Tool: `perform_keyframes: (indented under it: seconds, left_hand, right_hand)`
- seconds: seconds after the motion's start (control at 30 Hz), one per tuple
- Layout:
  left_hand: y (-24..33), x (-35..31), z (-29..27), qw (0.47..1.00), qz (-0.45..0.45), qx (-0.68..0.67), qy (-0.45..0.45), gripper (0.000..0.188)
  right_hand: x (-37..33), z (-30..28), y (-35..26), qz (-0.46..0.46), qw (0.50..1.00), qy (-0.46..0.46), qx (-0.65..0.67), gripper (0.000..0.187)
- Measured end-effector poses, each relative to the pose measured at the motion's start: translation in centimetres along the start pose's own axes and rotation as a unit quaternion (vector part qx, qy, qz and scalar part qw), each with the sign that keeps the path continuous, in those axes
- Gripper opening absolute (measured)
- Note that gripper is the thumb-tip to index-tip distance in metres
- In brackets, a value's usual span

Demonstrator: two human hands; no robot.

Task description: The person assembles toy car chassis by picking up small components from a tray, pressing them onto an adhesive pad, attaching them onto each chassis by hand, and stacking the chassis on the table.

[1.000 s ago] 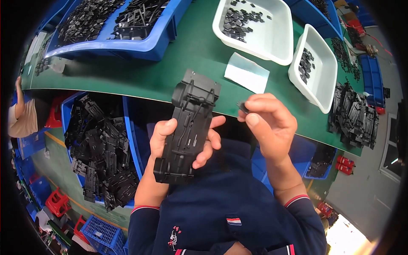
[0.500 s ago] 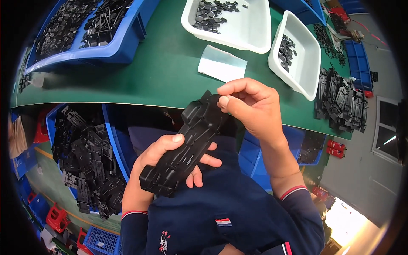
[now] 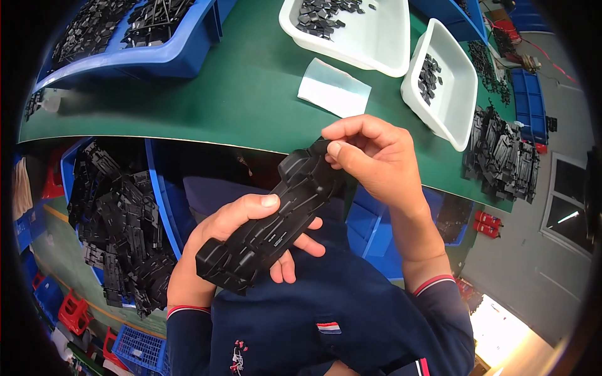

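A long black moulded plastic part (image 3: 269, 225) slants across the front of my body, its upper end towards the right. My left hand (image 3: 244, 216) is wrapped round its middle, thumb on top and fingertips showing past the lower right side. At the upper end my right hand (image 3: 373, 156) pinches with thumb and forefinger at the part's corner; whether a small piece sits between those fingertips is hidden. A white sheet (image 3: 334, 91) lies on the green table (image 3: 251, 94) just beyond my right hand.
Two white tubs (image 3: 370, 59) (image 3: 464, 109) of small black pieces stand on the table. A blue bin (image 3: 182, 62) of black parts is at far left. Another blue bin (image 3: 164, 194) below the table edge holds long black parts. More long parts (image 3: 505, 150) are stacked at right.
The lower end of the black part has swung slightly left with my left hand. My right hand keeps its pinch at the upper end. The whole view has shifted a little.
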State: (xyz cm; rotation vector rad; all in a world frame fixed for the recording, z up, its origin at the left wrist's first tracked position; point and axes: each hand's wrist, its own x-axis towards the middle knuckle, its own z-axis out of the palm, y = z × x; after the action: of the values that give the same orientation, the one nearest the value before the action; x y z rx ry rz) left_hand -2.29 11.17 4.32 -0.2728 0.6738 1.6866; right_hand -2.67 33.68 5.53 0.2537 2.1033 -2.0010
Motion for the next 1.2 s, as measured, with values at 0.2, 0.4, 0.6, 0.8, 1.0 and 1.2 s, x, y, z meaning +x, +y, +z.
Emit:
perform_keyframes:
  seconds: [0.2, 0.4, 0.6, 0.8, 1.0, 1.2]
  left_hand:
    - [-0.1, 0.1, 0.3, 0.999, 0.015, 0.023, 0.017, 0.067]
    - [-0.1, 0.2, 0.1, 1.0, 0.003, -0.006, 0.013, 0.065]
    - [0.1, 0.2, 0.3, 0.999, -0.004, 0.006, 0.033, 0.065]
    - [0.0, 0.2, 0.4, 0.999, -0.022, 0.013, 0.04, 0.066]
    - [0.2, 0.5, 0.1, 0.998, -0.032, 0.039, 0.022, 0.066]
    - [0.0, 0.6, -0.4, 0.998, -0.047, 0.047, 0.008, 0.066]
  right_hand:
    - [0.0, 0.1, -0.2, 0.019, 0.999, -0.01, -0.048, 0.014]
    - [0.1, 0.3, -0.2, -0.066, 0.984, 0.002, -0.165, 0.013]
    - [0.0, 0.8, 0.0, -0.139, 0.957, 0.017, -0.253, 0.014]
    - [0.0, 1.1, -0.2, -0.164, 0.938, 0.011, -0.305, 0.013]
    - [-0.1, 1.3, 0.0, -0.166, 0.933, 0.021, -0.319, 0.013]
    - [-0.1, 1.4, 0.0, -0.146, 0.941, 0.026, -0.305, 0.011]
